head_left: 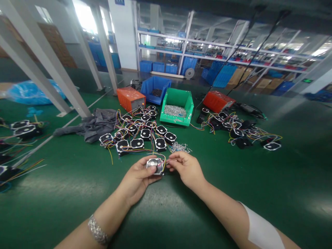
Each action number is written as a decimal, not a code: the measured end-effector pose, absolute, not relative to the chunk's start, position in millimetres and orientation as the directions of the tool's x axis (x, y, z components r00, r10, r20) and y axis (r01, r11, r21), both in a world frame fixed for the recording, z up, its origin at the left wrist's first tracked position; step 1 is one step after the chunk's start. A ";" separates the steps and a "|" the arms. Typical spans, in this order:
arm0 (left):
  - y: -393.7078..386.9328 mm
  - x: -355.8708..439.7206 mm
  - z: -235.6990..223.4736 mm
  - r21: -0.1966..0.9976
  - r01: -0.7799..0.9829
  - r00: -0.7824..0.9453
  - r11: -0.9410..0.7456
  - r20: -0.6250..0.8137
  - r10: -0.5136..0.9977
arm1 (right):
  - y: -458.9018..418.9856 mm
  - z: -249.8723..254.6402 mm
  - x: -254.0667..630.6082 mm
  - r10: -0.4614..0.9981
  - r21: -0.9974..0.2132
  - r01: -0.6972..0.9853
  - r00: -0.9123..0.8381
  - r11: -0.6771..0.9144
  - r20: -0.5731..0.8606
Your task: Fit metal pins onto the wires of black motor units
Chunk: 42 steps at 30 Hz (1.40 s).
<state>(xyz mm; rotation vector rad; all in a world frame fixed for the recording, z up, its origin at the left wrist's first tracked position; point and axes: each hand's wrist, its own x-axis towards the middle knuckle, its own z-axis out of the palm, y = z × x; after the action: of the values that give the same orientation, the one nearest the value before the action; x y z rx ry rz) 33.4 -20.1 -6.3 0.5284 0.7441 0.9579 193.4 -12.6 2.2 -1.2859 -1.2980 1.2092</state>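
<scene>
My left hand (141, 176) is closed around a small square stepper motor (151, 162), its thumb over the silver face with the round centre. Thin coloured wires loop from the motor's upper right side. Close to that same side, my right hand (185, 168) pinches a thin silver screw (174, 160) between thumb and fingers; most of it is hidden. Just beyond both hands lies a loose heap of long screws (180, 147). Several more motors (137, 143) with tangled wires are spread behind and to the left of the heap.
A green bin (176, 120) full of small metal parts stands beyond the screws, beside a blue bin (156, 86) with dark parts. Orange boxes (131, 99) flank them. Grey cloth (100, 124) lies left. Further wired motors (238, 132) sit at the right, on the green table (228, 180).
</scene>
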 end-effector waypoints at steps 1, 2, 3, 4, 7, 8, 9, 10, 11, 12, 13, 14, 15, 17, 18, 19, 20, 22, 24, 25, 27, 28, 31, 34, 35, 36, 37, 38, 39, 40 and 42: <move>-20.6 33.4 -6.1 0.695 -0.529 0.370 0.487 -0.328 0.869 | -14.5 3.6 193.4 0.999 -0.982 0.184 -0.020 0.050 0.048; -21.1 33.6 -5.9 0.695 -0.524 0.377 0.492 -0.329 0.866 | -16.3 5.1 193.6 0.991 -0.951 0.280 -0.011 0.128 0.130; -21.5 34.0 -5.7 0.695 -0.521 0.381 0.496 -0.331 0.863 | -18.1 6.5 193.9 0.978 -0.906 0.374 -0.014 0.199 0.209; -21.9 34.4 -5.5 0.695 -0.516 0.385 0.500 -0.333 0.861 | -19.7 7.8 194.3 0.959 -0.853 0.452 -0.022 0.260 0.281; -22.2 35.6 -5.2 0.701 -0.510 0.383 0.499 -0.334 0.861 | -23.1 10.9 194.5 0.904 -0.734 0.564 -0.053 0.377 0.423; -22.1 36.0 -5.2 0.703 -0.510 0.380 0.496 -0.333 0.863 | -23.7 11.5 194.2 0.891 -0.713 0.578 -0.059 0.398 0.450; -22.0 36.3 -5.2 0.706 -0.508 0.379 0.493 -0.331 0.864 | -24.0 12.0 193.8 0.880 -0.695 0.588 -0.063 0.413 0.470; -21.9 36.6 -5.4 0.709 -0.507 0.380 0.490 -0.327 0.865 | -24.2 12.4 193.4 0.872 -0.679 0.599 -0.070 0.425 0.484; -21.9 37.0 -5.6 0.713 -0.505 0.380 0.486 -0.322 0.867 | -24.3 12.7 193.1 0.866 -0.662 0.610 -0.084 0.436 0.492; -21.9 37.4 -5.7 0.716 -0.503 0.382 0.484 -0.318 0.868 | -24.4 12.9 193.0 0.862 -0.641 0.624 -0.105 0.446 0.497; -22.0 38.0 -5.9 0.718 -0.501 0.383 0.482 -0.316 0.868 | -24.5 13.1 193.1 0.857 -0.615 0.644 -0.132 0.456 0.498; -22.1 38.6 -6.0 0.720 -0.500 0.384 0.481 -0.313 0.869 | -24.6 13.2 193.3 0.852 -0.580 0.668 -0.163 0.466 0.497; -22.5 39.3 -6.0 0.723 -0.499 0.383 0.478 -0.310 0.870 | -24.9 13.2 193.7 0.845 -0.538 0.693 -0.199 0.480 0.497; -23.4 40.6 -5.9 0.730 -0.495 0.382 0.471 -0.303 0.873 | -25.5 12.7 194.4 0.821 -0.444 0.730 -0.283 0.519 0.495; -24.1 41.2 -5.7 0.733 -0.496 0.381 0.465 -0.298 0.875 | -25.8 12.2 194.7 0.805 -0.402 0.736 -0.324 0.544 0.497; -24.7 41.6 -5.5 0.735 -0.497 0.379 0.460 -0.293 0.878 | -26.1 11.7 194.9 0.788 -0.370 0.734 -0.359 0.569 0.500; -25.2 41.9 -5.3 0.736 -0.499 0.377 0.458 -0.291 0.879 | -26.2 11.4 195.1 0.775 -0.354 0.729 -0.378 0.586 0.506; -25.9 42.1 -4.8 0.731 -0.506 0.374 0.458 -0.293 0.880 | -26.3 11.4 195.5 0.775 -0.366 0.726 -0.361 0.582 0.518; -25.6 42.1 -4.3 0.725 -0.510 0.369 0.462 -0.301 0.879 | -26.3 12.8 195.9 0.792 -0.403 0.732 -0.302 0.549 0.530; -25.2 42.0 -4.1 0.723 -0.511 0.368 0.465 -0.304 0.879 | -26.4 13.8 196.2 0.801 -0.420 0.735 -0.275 0.531 0.531; -24.3 42.1 -3.7 0.719 -0.518 0.364 0.464 -0.305 0.880 | -26.8 15.8 196.3 0.812 -0.436 0.737 -0.260 0.516 0.523; -24.0 42.1 -3.5 0.717 -0.521 0.363 0.462 -0.303 0.881 | -27.0 16.6 196.3 0.816 -0.437 0.738 -0.265 0.514 0.513; -24.2 42.2 -3.2 0.718 -0.526 0.371 0.456 -0.289 0.883 | -27.7 17.8 195.5 0.825 -0.415 0.752 -0.298 0.513 0.480; -25.8 42.7 -3.2 0.733 -0.516 0.377 0.443 -0.270 0.886 | -28.4 17.9 194.6 0.808 -0.349 0.768 -0.349 0.537 0.474; -26.2 43.0 -3.4 0.738 -0.512 0.376 0.439 -0.267 0.887 | -28.6 17.8 194.4 0.799 -0.322 0.771 -0.373 0.550 0.472; -26.6 43.3 -3.6 0.741 -0.510 0.373 0.436 -0.267 0.889 | -28.9 17.5 194.3 0.791 -0.296 0.774 -0.394 0.560 0.469; -26.9 43.8 -3.8 0.741 -0.511 0.370 0.436 -0.268 0.890 | -29.1 17.1 194.2 0.784 -0.273 0.776 -0.411 0.569 0.466; -27.1 44.2 -4.1 0.739 -0.514 0.366 0.436 -0.271 0.890 | -29.3 16.4 194.1 0.776 -0.254 0.775 -0.427 0.579 0.464; -27.2 44.6 -4.4 0.736 -0.515 0.366 0.440 -0.275 0.889 | -29.5 15.4 194.0 0.767 -0.243 0.771 -0.439 0.589 0.467; -27.2 44.8 -4.8 0.731 -0.517 0.366 0.445 -0.281 0.887 | -29.7 14.2 193.9 0.759 -0.242 0.763 -0.446 0.600 0.475; -27.1 44.9 -5.3 0.718 -0.524 0.374 0.458 -0.289 0.881 | -30.1 11.0 193.0 0.745 -0.267 0.739 -0.442 0.618 0.501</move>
<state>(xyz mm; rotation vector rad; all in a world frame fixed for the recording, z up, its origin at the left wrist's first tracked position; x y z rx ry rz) 44.9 -27.1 -5.3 0.5744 0.7238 0.9651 193.0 -30.1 11.0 -1.1617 -2.2570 0.0115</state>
